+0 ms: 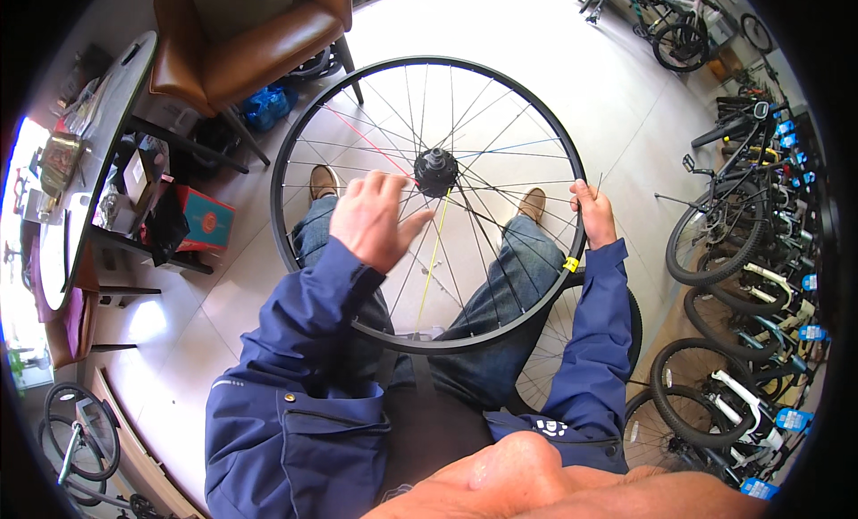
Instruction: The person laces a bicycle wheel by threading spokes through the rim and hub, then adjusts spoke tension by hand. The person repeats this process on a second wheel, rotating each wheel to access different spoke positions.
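Observation:
A black bicycle wheel [427,347] without a tyre lies across my lap, over my knees. Its black hub [436,172] sits in the middle, with spokes fanning out to the rim. Most spokes are dark, but one is red [368,142], one yellow [438,242] and one blue. My left hand [374,222] is over the spokes just left of the hub, thumb and fingers apart, holding nothing I can see. At the right side of the rim, my right hand [595,213] is closed on the wheel's edge. A yellow tag [570,264] marks the rim below it.
Another spoked wheel [536,363] with a tyre stands beneath my right forearm. Bicycles [715,233] line the right side. At the left are a cluttered table [107,117], a brown leather armchair [250,59], a red and teal box [206,220] and a blue plastic bag [266,106].

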`<state>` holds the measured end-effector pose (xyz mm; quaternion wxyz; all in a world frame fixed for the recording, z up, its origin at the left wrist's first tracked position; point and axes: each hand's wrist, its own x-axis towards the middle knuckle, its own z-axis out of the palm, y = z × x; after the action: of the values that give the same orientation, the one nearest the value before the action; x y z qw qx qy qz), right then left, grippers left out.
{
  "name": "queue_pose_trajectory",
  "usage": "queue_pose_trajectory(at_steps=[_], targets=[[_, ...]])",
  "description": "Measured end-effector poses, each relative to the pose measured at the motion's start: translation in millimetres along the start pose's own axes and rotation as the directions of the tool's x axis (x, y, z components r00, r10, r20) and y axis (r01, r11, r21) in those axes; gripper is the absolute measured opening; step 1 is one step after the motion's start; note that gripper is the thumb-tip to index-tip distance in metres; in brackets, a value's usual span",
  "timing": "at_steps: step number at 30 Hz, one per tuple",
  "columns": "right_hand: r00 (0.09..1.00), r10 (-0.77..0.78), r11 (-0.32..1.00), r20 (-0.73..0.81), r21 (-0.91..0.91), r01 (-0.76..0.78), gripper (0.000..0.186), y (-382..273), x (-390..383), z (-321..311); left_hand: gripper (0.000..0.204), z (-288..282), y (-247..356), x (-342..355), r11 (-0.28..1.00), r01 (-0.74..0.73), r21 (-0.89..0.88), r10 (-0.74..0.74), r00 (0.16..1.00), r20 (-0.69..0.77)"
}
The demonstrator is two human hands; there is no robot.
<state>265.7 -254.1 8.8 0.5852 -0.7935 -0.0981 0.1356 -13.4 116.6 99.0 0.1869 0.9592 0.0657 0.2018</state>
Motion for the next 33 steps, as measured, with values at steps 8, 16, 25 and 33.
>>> queue_pose_trajectory(at_steps=[8, 16, 25, 33], targets=[[0.983, -0.075, 0.997, -0.167, 0.013, 0.078, 0.04, -49, -47, 2, 0.036, 4, -36, 21, 0.907, 0.239, -0.346, -0.148, 0.952, 0.269], [0.971, -0.087, 0.991, -0.221, 0.081, 0.108, 0.038, -67, -121, 37, 0.059, -23, -46, 78, 0.968, 0.14, -0.208, -0.133, 0.99, 0.049], [0.965, -0.079, 0.928, -0.249, -0.371, -0.02, 0.055, -27, -208, 45, 0.054, 36, -51, 50, 0.983, 0.073, -0.167, -0.075, 0.997, -0.002], [0.919, -0.364, 0.824, -0.154, -0.512, 0.241, 0.026, -96, -204, 84, 0.046, 50, -48, 41, 0.988, -0.108, -0.107, 0.091, 0.984, -0.151]])
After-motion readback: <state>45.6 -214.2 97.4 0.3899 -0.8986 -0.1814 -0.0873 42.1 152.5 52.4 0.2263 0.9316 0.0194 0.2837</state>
